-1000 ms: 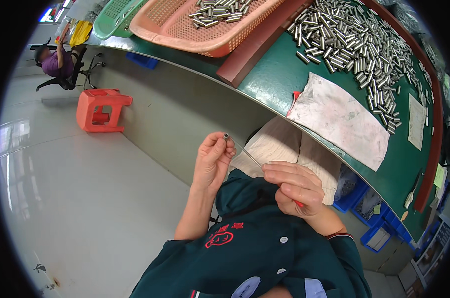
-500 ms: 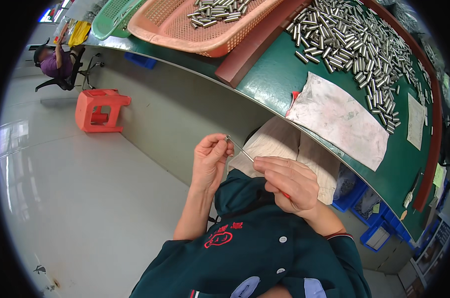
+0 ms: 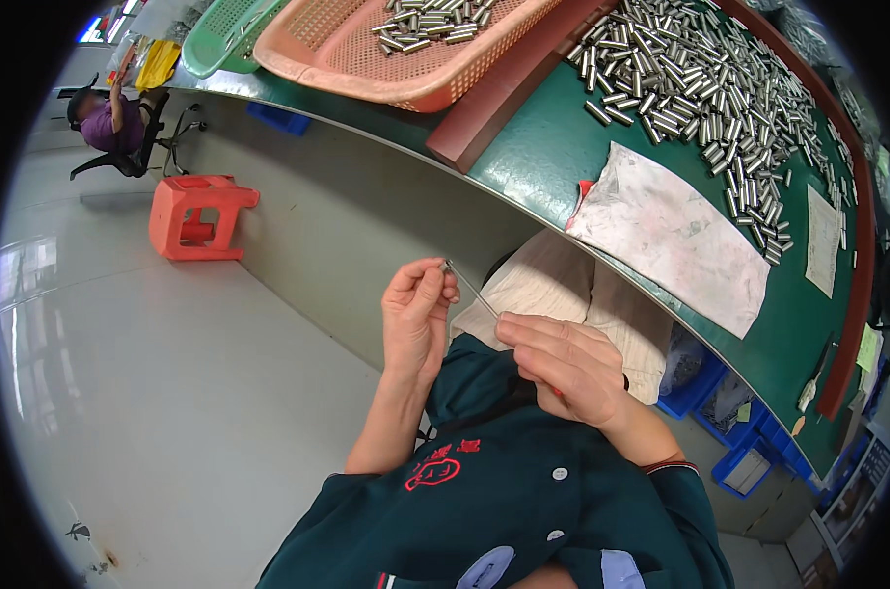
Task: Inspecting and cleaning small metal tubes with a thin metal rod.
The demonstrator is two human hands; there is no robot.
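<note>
Both hands pinch a thin silver metal pin (image 3: pixel 472 291), left hand (image 3: pixel 417 312) at its tip, right hand (image 3: pixel 563 358) at its base, below the green worktop (image 3: pixel 553 167).

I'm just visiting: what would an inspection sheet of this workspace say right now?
Surface: green bench, curved edge.
Job's things: thin metal rod held between both hands.
Clutter: heap of metal cylinders; stained white cloth; orange basket with more cylinders; green basket.
Grips: left hand pinches the rod's upper end; right hand pinches its lower end.
Cables: nothing seen.
Surroundings: orange stool; a seated person; blue bins under the bench.
</note>
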